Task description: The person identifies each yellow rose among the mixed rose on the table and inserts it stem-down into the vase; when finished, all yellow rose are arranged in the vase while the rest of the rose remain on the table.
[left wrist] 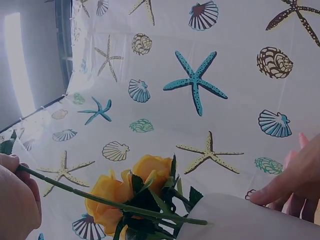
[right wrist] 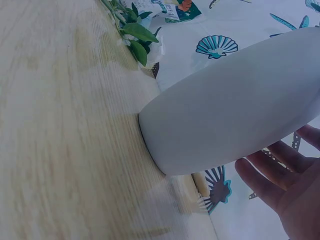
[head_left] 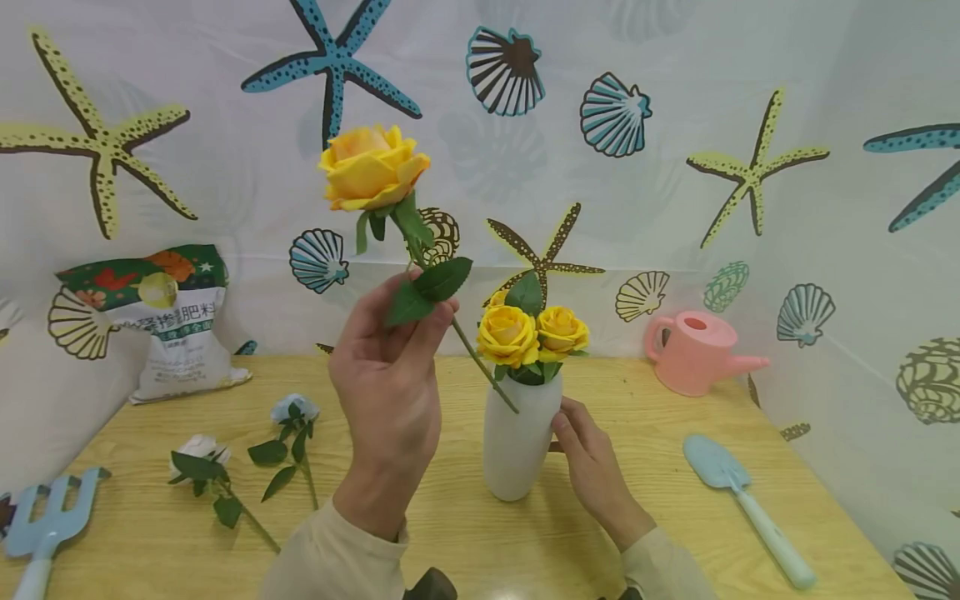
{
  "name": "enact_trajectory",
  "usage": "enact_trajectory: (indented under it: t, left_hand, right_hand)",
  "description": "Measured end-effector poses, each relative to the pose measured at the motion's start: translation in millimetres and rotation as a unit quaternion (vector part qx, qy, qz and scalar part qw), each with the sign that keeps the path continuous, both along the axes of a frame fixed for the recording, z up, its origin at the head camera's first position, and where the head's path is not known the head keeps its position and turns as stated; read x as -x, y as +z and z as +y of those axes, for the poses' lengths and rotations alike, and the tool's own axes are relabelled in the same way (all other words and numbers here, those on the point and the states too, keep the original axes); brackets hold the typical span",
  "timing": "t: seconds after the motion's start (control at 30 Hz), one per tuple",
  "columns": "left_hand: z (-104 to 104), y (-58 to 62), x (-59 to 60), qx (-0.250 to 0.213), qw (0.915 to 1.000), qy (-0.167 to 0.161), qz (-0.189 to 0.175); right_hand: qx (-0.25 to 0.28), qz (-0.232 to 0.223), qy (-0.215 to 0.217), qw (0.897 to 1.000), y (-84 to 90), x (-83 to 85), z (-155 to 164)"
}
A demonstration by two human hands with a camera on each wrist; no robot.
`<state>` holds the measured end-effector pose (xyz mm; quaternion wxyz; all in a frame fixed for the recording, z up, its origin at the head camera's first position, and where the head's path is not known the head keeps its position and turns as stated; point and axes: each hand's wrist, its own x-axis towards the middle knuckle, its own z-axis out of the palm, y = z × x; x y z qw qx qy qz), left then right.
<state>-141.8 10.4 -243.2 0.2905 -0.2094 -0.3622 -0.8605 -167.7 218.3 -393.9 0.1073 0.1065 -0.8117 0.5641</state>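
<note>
Left hand grip pinches yellow rose stem, bloom above it, stem tip at white vase mouth beside two roses; right hand grip relaxed, fingers touching vase side; fertiliser bag far left, print unreadable; bare bench right.

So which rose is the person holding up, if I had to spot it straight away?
Start at the white vase in the middle of the wooden table, steadied by the right hand. Just left of it, the left hand pinches the stem of a yellow rose. It is the one bloom raised above the vase's two yellow roses.
</note>
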Motion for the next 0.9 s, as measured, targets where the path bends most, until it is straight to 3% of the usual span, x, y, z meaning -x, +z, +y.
enact_trajectory:
  t: [0.17,0.3,0.43,0.63,0.9]
  left_hand:
    - [3,3.4,1.0,-0.02,0.9986,-0.025,0.042]
    - [5,5.8,1.3,-0.037,0.9976,-0.025,0.053]
    - [6,5.3,0.6,-0.016,0.9969,0.024,0.074]
    - [11,1.7,3.5,0.012,0.9856,0.117,0.121]
    - [16,-0.9,14.9,-0.012,0.9757,0.151,0.158]
  right_hand:
    - [0.001,-0.001,0.001,1.0,0.6,-0.4,0]
    - [0.002,-0.003,0.002,1.0,0.5,0.1,1]
    - [0.001,-0.007,0.002,1.0,0.4,0.9,1]
    - [0.001,-0.017,0.002,1.0,1.0,1.5,1]
    - [-0.002,-0.015,0.004,1.0,0.9,0.9,2]
